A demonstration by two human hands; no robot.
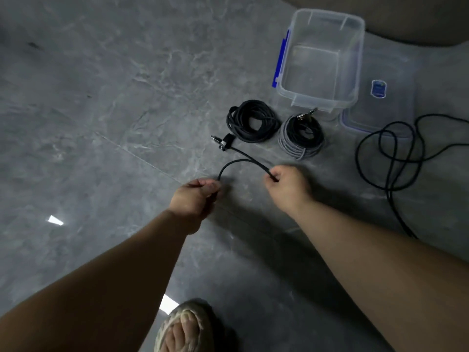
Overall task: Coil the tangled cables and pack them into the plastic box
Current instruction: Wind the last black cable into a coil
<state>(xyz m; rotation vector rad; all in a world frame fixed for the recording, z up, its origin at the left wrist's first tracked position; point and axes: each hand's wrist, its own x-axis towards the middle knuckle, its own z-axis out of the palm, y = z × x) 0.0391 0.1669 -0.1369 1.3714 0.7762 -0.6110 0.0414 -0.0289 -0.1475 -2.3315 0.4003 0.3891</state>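
While both hands grip a black cable (238, 162) | grey marble floor (101, 123) | clear box (322, 59) beside coils

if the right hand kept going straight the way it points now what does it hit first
Probably the grey braided coil: the right hand, gripping the black cable, points up-frame toward it. Depth is unclear.

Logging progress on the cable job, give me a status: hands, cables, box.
Left hand and right hand both grip black cable. Two coils done, on floor. Plastic box open, empty. Loose cable untouched.
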